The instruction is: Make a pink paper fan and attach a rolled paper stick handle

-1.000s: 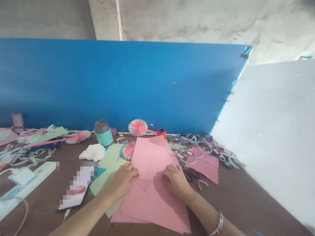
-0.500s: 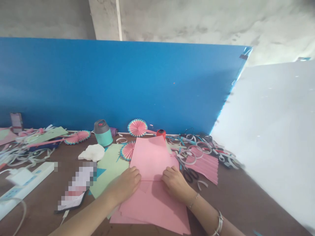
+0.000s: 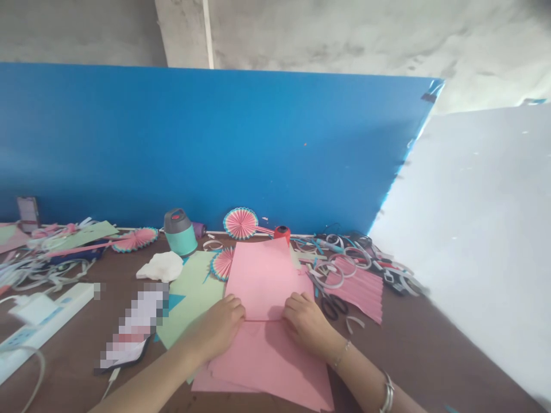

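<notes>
A pink sheet (image 3: 260,275) lies over other pink sheets (image 3: 275,361) in front of me, its near edge showing as a straight line between my hands. My left hand (image 3: 224,322) is closed on the left side of that near edge, fingers curled together. At the right side, my right hand (image 3: 303,318) is closed on the same edge in a similar way. Both thumbs are mostly hidden under the fingers. Green paper (image 3: 196,287) lies left of the pink sheets, partly beneath my left forearm.
Pleated paper rosettes (image 3: 240,223), a teal-and-grey container (image 3: 181,235) and a red object (image 3: 282,232) stand behind. Black-handled scissors (image 3: 330,307), cables and pleated pink paper (image 3: 357,289) lie right. A phone (image 3: 133,330) and power strip (image 3: 47,327) are left.
The upper pink sheet's near edge has moved slightly toward me, and its far end has shifted a little left. Both hands keep their hold, nearly in place.
</notes>
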The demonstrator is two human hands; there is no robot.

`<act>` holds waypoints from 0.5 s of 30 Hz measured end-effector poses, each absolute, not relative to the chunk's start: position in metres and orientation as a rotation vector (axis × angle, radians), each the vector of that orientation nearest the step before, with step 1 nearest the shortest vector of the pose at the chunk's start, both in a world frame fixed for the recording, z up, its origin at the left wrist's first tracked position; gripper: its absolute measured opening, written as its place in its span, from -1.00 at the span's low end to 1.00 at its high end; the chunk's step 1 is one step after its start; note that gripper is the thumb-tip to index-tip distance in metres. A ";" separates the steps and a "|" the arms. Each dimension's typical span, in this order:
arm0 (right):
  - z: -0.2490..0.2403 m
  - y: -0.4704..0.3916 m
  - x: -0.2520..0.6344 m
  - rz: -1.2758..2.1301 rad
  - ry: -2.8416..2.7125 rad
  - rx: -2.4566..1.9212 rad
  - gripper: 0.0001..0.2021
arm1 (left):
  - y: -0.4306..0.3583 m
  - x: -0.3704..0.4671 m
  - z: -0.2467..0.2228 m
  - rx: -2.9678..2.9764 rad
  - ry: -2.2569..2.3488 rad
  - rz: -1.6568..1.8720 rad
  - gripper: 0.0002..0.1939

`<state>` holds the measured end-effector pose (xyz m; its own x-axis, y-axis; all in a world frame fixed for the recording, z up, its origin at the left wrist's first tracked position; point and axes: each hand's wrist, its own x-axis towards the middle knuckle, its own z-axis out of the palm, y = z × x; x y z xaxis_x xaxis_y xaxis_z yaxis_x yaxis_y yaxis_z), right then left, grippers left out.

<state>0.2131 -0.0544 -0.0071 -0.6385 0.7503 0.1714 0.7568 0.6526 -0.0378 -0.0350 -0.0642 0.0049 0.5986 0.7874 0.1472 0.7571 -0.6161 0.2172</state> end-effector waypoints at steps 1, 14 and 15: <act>-0.006 -0.054 0.214 -0.014 -2.679 -1.267 -0.87 | -0.063 -0.034 0.007 2.617 1.332 0.365 -0.73; -0.008 -0.047 0.211 0.357 -2.290 -1.593 -0.79 | -0.053 -0.025 0.028 2.243 1.499 0.345 -0.80; -0.008 -0.047 0.210 0.345 -2.284 -1.610 -0.80 | -0.053 -0.025 0.027 2.261 1.492 0.355 -0.80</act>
<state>0.2104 -0.0473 -0.0079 -0.3107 0.9424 0.1235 0.8638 0.3342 -0.3769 -0.0253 -0.0528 0.0272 0.3958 0.9183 -0.0108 0.8149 -0.3458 0.4652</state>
